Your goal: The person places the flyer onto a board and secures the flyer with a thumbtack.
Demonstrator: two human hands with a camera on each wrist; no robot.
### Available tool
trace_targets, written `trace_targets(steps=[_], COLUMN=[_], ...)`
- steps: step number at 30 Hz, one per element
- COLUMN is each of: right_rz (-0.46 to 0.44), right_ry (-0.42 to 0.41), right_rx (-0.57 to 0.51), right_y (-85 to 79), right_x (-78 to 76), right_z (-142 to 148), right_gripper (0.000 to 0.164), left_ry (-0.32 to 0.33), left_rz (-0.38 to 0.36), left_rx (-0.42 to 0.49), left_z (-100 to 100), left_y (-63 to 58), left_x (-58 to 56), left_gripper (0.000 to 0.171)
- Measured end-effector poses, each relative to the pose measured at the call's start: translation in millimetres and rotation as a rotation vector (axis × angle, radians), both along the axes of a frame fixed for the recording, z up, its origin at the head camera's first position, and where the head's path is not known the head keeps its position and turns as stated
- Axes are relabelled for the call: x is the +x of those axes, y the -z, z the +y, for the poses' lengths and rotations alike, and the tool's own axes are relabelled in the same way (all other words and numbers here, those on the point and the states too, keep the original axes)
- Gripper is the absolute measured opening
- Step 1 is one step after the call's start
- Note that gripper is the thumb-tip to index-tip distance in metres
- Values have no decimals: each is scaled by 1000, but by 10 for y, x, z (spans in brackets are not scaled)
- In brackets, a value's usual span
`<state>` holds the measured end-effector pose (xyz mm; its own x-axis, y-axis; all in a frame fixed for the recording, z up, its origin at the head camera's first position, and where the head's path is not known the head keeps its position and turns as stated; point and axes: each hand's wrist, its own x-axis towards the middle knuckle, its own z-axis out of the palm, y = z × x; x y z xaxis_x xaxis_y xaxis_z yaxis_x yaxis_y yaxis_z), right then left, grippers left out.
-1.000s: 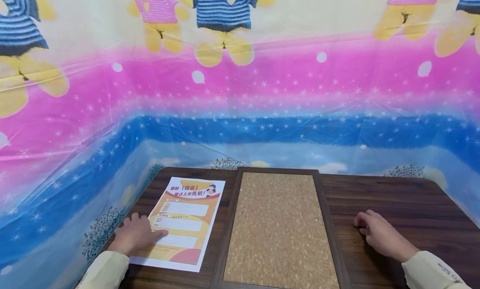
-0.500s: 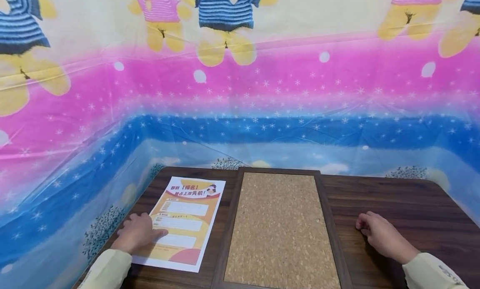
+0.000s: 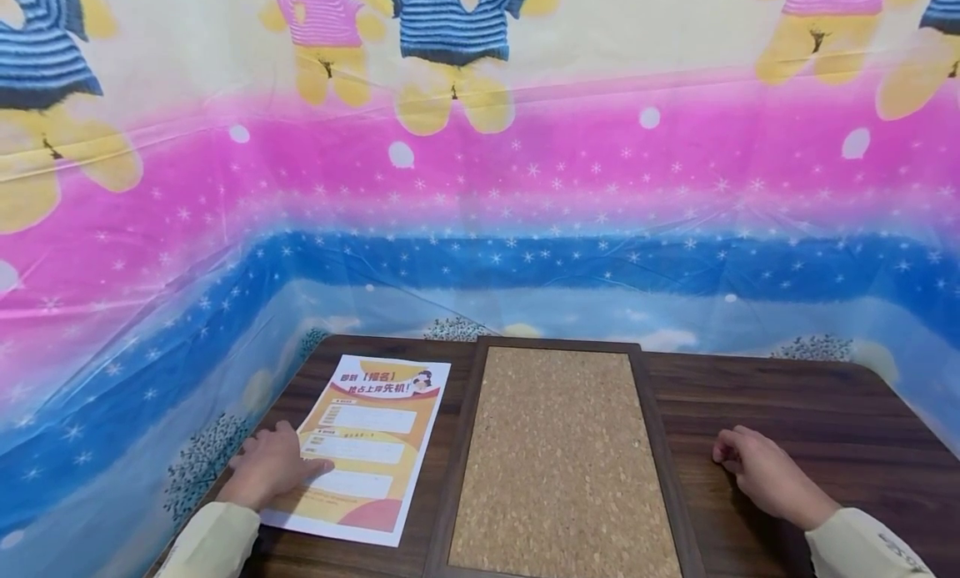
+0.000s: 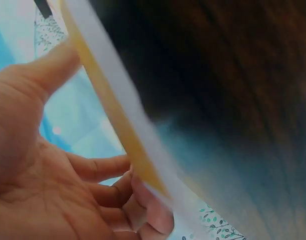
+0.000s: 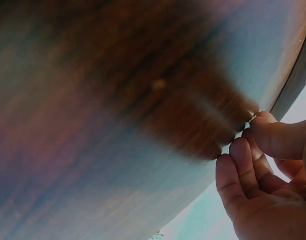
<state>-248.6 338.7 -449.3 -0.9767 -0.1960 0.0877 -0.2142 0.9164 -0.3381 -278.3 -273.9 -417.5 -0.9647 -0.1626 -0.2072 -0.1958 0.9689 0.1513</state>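
A printed paper sheet [image 3: 367, 478], orange and yellow with white boxes and a red headline, lies on the left part of the table. My left hand [image 3: 266, 468] rests on its left edge with spread fingers, the thumb across the print. In the left wrist view the hand [image 4: 38, 175] touches the sheet's edge [image 4: 110, 97] with thumb and fingertips, not gripping it. Right of a framed cork board [image 3: 562, 461], my right hand [image 3: 772, 478] rests on the table, fingers loosely curled. The right wrist view shows that hand's [image 5: 267, 190] fingertips against the wood, and no object between them is visible.
The cork board in its dark frame lies in the middle of the dark wooden table [image 3: 810, 403], between the hands. A curtain [image 3: 525, 186] with bears and snowflakes surrounds the table's back and left side.
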Motion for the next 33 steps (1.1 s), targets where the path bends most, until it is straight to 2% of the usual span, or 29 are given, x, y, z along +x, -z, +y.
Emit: trace_targets(steps=[4, 8, 11, 13, 16, 23, 26, 30, 33], right_rz=[3, -4, -12, -18, -26, -15, -26, -47, -56], right_ry=[0, 0, 4, 6, 11, 12, 20, 34, 41], right_rx=[2, -7, -18, -25, -32, -13, -25, -37, -36], right_y=[14, 20, 21, 20, 15, -1, -13, -21, -20], right_x=[-2, -3, 0, 3, 5, -1, -9, -17, -16], right_z=[6, 7, 5, 3, 0, 5, 5, 9, 13], right_gripper=[26, 26, 27, 27, 29, 27, 27, 25, 26], left_ry=[11, 60, 105, 112, 90, 40, 36, 5, -39], left_rz=[74, 158, 213, 239, 266, 232, 252, 309, 326], left_rx=[-1, -13, -2, 9, 9, -10, -18, 27, 59], left_z=[-12, -17, -23, -28, -36, -39, -38, -28, -18], left_y=[0, -8, -15, -15, -29, -63, -46, -8, 11], left_x=[31, 85, 129, 151, 157, 136, 140, 150, 145], left_gripper=[74, 27, 11, 11, 11, 14, 18, 22, 21])
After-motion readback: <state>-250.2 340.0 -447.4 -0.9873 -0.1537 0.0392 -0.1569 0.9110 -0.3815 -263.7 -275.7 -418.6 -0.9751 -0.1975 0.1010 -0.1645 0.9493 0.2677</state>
